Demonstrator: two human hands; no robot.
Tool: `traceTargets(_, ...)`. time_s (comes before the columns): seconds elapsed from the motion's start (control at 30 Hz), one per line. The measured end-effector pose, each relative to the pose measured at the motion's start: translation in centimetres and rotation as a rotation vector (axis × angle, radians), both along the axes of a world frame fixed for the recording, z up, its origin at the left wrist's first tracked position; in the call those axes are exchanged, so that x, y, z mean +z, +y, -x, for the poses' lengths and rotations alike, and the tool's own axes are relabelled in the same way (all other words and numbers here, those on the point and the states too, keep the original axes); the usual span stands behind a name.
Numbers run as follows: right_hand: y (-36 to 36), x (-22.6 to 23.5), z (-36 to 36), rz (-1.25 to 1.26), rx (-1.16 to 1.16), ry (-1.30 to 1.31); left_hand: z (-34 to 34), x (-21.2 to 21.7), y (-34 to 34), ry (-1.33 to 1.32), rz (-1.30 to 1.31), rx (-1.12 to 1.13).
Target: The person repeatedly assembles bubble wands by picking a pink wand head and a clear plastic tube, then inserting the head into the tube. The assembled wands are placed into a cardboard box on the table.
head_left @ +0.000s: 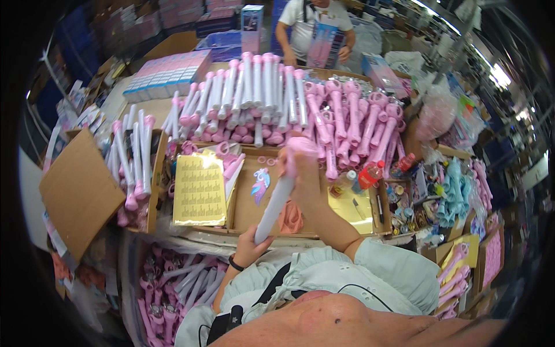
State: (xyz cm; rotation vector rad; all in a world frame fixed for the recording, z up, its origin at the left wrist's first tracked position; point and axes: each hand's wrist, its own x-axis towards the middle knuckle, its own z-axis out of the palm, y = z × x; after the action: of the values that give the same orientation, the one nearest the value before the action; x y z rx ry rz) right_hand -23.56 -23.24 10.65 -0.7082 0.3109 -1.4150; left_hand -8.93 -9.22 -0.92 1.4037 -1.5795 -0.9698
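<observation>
A toy wand with a long white tube (274,209) and a pink head (302,148) slants across my front, its head away from me. My left hand (250,248) is closed round the tube's near end. Higher up, my right hand (304,176) grips the wand by its pink head; part of that head is hidden by the fingers. Beneath lies a cardboard tray (241,209) with a purple and blue mermaid-tail cutout (261,185), small pink rings (267,160) and a crumpled orange-pink cloth (291,218).
White-tubed wands (254,81) are heaped behind the tray, beside pink handles (352,115). Yellow label sheets (199,191) lie left; a red bottle (370,174) stands right. An open carton (87,194) juts out at far left. Across the table, a person (315,29) holds a box.
</observation>
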Motion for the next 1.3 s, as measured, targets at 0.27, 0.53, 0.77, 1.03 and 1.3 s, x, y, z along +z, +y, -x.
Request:
traceTargets(0.27, 5.4, -1.0, -1.9, -0.014, 0.413, 0.213, 0.2, 1.8, 1.1, 0.529, -0.283, -0.103)
traceTargets(0.53, 6.4, -6.6, -0.6, 0.095, 0.278, 0.732, -2.0, 2.6, -1.5, -0.115, 0.133, -0.318)
traceTargets(0.77, 8.5, -7.8, -0.9, 0.610, 0.470, 1.371, -3.0, 6.1, -0.9, 1.066, 0.392, 0.326)
traceTargets(1.03, 7.8, -5.8, 1.0, 0.725, 0.677, 1.353, -8.2, 7.8, 1.9, 1.269, 0.671, 0.482)
traceTargets(1.3, 8.0, -7.5, 1.4, 0.287, 0.420, 0.883, -6.6, 8.3, 1.8, 1.418, 0.754, 0.465)
